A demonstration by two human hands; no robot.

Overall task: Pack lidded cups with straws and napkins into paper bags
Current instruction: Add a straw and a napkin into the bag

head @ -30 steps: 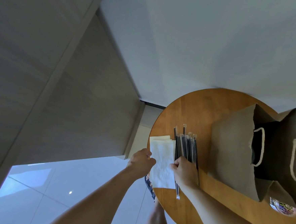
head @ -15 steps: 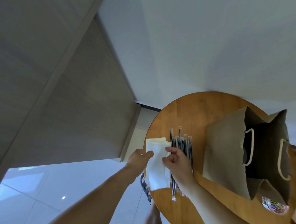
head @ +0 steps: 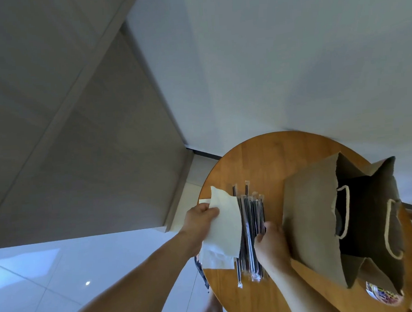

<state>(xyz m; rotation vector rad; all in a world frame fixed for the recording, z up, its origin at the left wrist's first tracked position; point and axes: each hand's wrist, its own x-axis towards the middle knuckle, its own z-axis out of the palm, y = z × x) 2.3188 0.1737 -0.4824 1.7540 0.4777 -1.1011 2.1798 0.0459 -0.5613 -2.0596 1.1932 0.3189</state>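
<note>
Table [head: 261, 161] rim beneath napkin [head: 225, 225] in left hand [head: 199, 219]

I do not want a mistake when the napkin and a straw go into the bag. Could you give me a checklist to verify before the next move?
1. Napkin held firmly: ok, the left hand pinches it above the napkin stack.
2. One straw secured: cannot tell, the right hand is on the wrapped straws, but its grip is hidden.
3. Paper bag open: ok, its mouth gapes and its handles are apart.
4. Lidded cup already inside: cannot tell, the interior is dark.
5. Way to the bag free: ok, only bare table lies between the straws and the bag.
</note>
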